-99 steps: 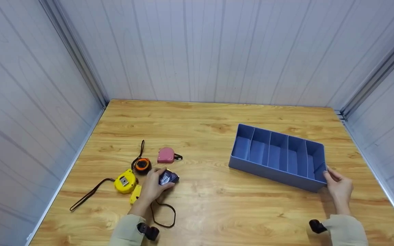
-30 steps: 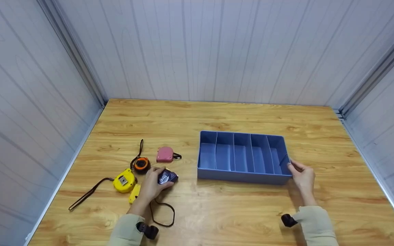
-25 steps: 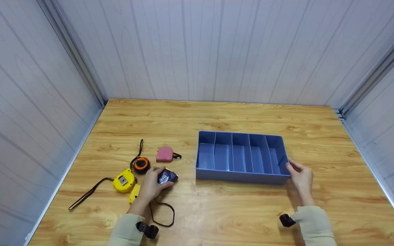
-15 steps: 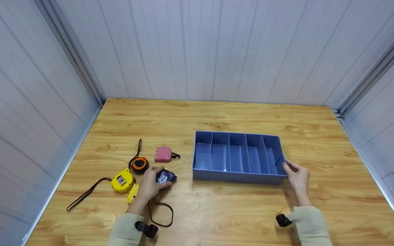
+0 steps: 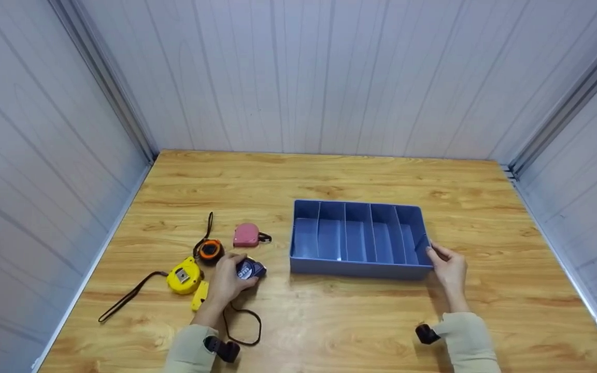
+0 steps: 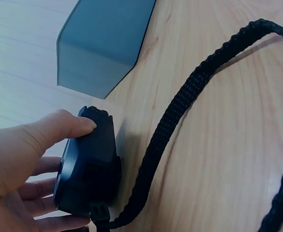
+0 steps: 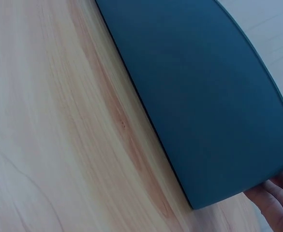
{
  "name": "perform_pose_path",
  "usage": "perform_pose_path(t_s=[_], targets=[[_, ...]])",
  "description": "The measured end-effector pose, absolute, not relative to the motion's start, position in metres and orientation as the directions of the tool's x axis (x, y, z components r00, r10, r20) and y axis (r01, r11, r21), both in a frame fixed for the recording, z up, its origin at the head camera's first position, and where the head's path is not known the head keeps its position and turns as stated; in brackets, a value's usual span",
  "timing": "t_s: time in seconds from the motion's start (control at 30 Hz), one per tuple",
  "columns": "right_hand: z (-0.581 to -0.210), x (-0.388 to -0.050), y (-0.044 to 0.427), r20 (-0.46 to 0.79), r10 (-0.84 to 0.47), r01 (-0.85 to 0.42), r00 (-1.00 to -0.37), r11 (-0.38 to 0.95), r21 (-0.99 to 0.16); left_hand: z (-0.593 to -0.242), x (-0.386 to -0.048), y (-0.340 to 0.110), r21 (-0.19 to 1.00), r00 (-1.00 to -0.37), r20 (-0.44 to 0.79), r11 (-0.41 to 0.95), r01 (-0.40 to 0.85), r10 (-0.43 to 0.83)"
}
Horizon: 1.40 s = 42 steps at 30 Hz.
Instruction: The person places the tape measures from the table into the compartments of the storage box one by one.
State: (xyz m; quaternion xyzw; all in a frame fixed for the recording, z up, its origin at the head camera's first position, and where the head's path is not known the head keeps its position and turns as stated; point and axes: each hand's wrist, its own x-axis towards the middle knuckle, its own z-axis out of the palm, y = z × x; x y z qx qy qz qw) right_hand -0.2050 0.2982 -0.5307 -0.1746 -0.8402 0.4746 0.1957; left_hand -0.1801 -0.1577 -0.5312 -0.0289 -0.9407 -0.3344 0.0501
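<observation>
My left hand (image 5: 226, 281) grips a dark blue tape measure (image 5: 250, 269) on the wooden table; a black cord (image 5: 257, 331) loops from it. In the left wrist view thumb and fingers lie on either side of the dark tape measure (image 6: 90, 164). My right hand (image 5: 450, 267) pinches the right end wall of a blue box (image 5: 360, 268) with several bare compartments. The right wrist view shows the box's long side (image 7: 204, 106) and a few fingers of my right hand (image 7: 276, 198) at its end.
Left of my left hand lie a yellow tape measure (image 5: 184, 282) with a strap, a smaller yellow one (image 5: 200, 295), partly hidden, and an orange-black one (image 5: 210, 250). A pink one (image 5: 246, 235) lies behind. Pale panels (image 5: 298, 77) enclose the table (image 5: 329, 321).
The blue box has slid left and turned straighter, with my right hand still holding its right end. My left hand keeps its grip on the dark blue tape measure in about the same place.
</observation>
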Motion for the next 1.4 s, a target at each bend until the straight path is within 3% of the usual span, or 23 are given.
perform_pose_path(t_s=[0.23,0.73,1.07,1.4], targets=[[-0.527,-0.204,0.296,0.092,0.478,0.168,-0.873,0.474,-0.865,-0.533,-0.179,-0.158,0.595,-0.989,0.147,0.796,0.107,0.023],[-0.528,-0.204,0.298,0.077,0.484,0.182,-0.872,0.466,-0.866,-0.520,-0.181,-0.153,0.622,-0.990,0.138,0.780,0.072,-0.018],[-0.530,-0.206,0.299,0.117,0.486,0.154,-0.866,0.483,-0.862,-0.504,-0.186,-0.143,0.660,-0.975,0.224,0.737,0.146,-0.007],[-0.528,-0.205,0.297,0.080,0.483,0.175,-0.872,0.460,-0.871,-0.490,-0.193,-0.129,0.674,-0.953,0.300,0.715,0.186,-0.035]])
